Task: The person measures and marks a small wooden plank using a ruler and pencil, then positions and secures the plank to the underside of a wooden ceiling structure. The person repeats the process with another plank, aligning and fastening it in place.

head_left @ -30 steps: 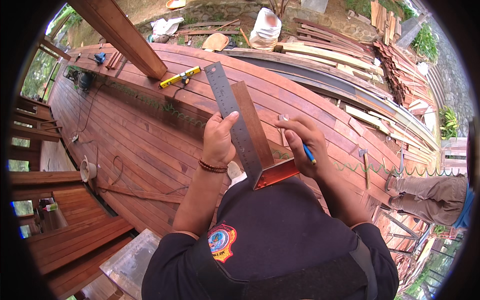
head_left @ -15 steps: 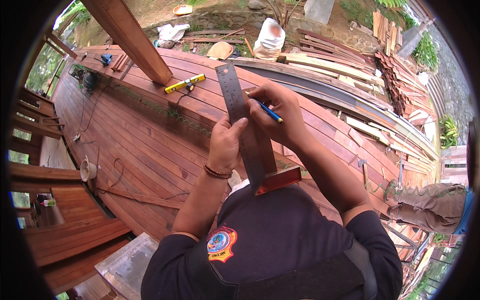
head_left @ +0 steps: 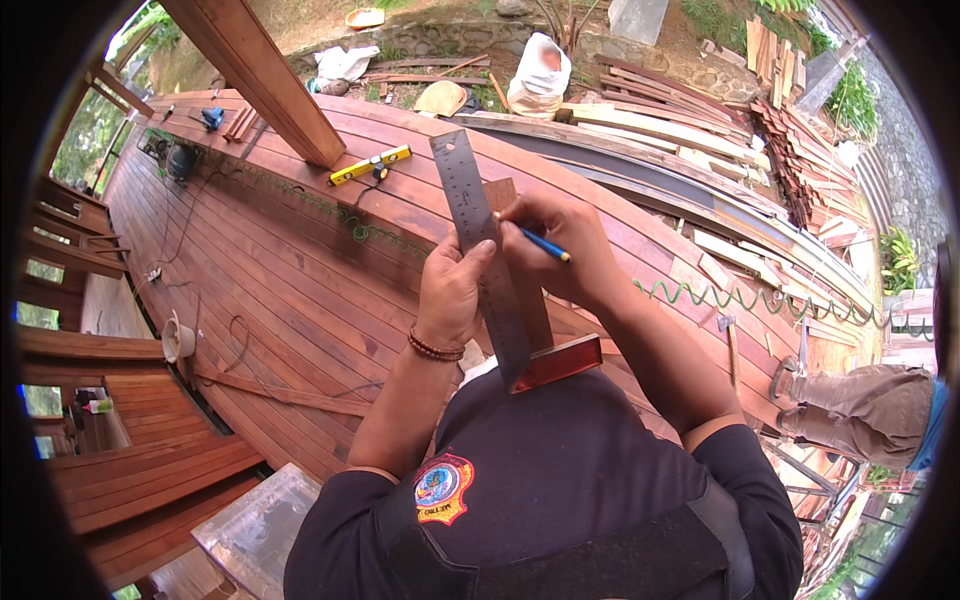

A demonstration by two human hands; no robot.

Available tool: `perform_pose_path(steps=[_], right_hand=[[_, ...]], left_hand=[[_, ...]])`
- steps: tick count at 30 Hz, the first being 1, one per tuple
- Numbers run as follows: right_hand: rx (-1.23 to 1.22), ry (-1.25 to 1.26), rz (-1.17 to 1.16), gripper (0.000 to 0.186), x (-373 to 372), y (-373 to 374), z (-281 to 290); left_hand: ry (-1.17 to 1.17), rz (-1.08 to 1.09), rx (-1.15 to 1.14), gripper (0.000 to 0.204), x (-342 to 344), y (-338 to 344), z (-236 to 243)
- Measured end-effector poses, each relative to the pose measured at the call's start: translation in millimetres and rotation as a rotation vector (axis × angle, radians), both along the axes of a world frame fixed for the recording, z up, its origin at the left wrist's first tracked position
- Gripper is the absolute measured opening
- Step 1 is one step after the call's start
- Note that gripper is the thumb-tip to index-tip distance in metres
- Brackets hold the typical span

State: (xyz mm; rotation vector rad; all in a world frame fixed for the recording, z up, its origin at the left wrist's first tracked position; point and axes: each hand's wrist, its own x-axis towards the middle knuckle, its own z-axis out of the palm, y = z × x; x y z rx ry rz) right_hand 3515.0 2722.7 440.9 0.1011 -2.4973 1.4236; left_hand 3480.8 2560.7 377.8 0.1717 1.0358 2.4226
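Observation:
My left hand [head_left: 450,292] grips a try square with a dark steel blade [head_left: 455,180] and a reddish handle [head_left: 558,362], its thumb on the blade. A narrow wooden board [head_left: 531,310] lies beneath the blade, held along with it, its lower end against the handle. My right hand [head_left: 560,250] is closed on a blue pencil [head_left: 546,245], its tip at the board beside the blade's right edge; some of those fingers hide the board there.
A yellow spirit level [head_left: 372,163] lies on the wooden deck [head_left: 250,290] near a timber post [head_left: 270,85]. A green coiled hose [head_left: 760,298] crosses the deck. Lumber piles [head_left: 680,130] fill the back. A co-worker's legs [head_left: 850,405] are at the right; a bucket [head_left: 178,340] is left.
My right hand has moved left and up from beside the square to the blade's edge, then slightly down in the last half second. The square sits a little further right in view.

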Motion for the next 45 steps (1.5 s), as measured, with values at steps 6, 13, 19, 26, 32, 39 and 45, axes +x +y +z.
perform_pose_path(steps=[6, 13, 19, 26, 32, 39, 45], right_hand=[[0.089, -0.041, 0.097, 0.016, 53, -3, -14], [0.042, -0.091, 0.106, 0.011, 70, 0, -11], [0.006, 0.021, 0.021, 0.012, 10, 14, 2], [-0.232, 0.658, 0.015, 0.03, 74, 42, 94], [0.222, 0.514, -0.296, 0.033, 80, 93, 63], [0.085, -0.403, -0.446, 0.037, 176, 125, -172], [-0.313, -1.172, -0.644, 0.036, 284, 173, -403]], left_hand=[[-0.028, -0.016, -0.027, 0.018, -1, -5, -5], [-0.058, -0.088, 0.002, 0.017, -1, -2, -1], [-0.05, -0.044, -0.089, 0.016, 5, 8, 0], [-0.062, -0.006, -0.262, 0.02, -1, -8, -2], [-0.089, 0.113, -0.064, 0.023, 0, -18, -15], [0.959, 0.301, -1.15, 0.044, 0, -92, -57], [-0.231, 0.242, -0.504, 0.033, 5, -46, -77]])
